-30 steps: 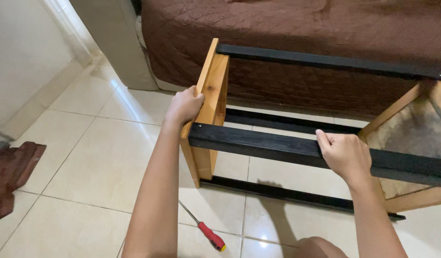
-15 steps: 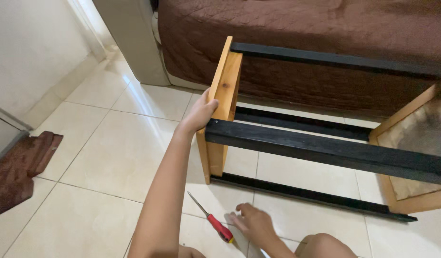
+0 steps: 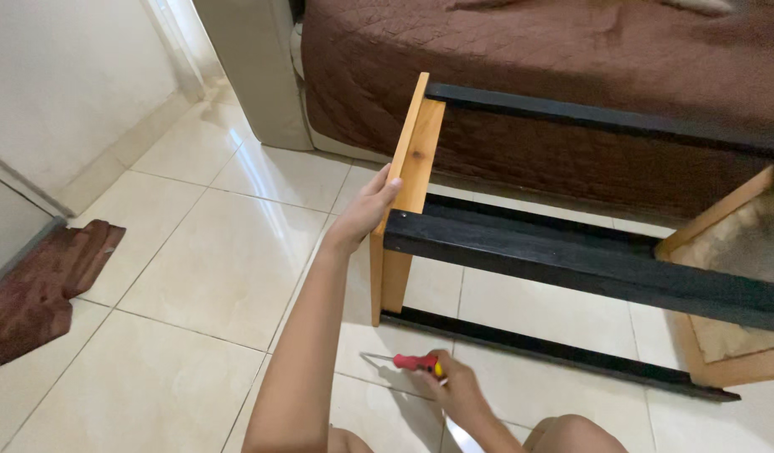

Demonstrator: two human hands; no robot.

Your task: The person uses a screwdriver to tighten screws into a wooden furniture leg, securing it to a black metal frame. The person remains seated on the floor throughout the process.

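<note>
Screwdriver with red handle low on the tiled floor, right hand closing around it. Left hand open, flat against the wooden side panel: keep steady, grip handle fully before lifting.

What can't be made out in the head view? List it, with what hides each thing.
- Red-handled screwdriver: its handle end is covered by the right hand.
- Left hand: its palm is pressed against the light wooden side panel, so the contact is unseen.
- Black wooden rails: their right ends are cut off by the picture edge.
- Brown quilted bed: cut off at the top edge.
</note>
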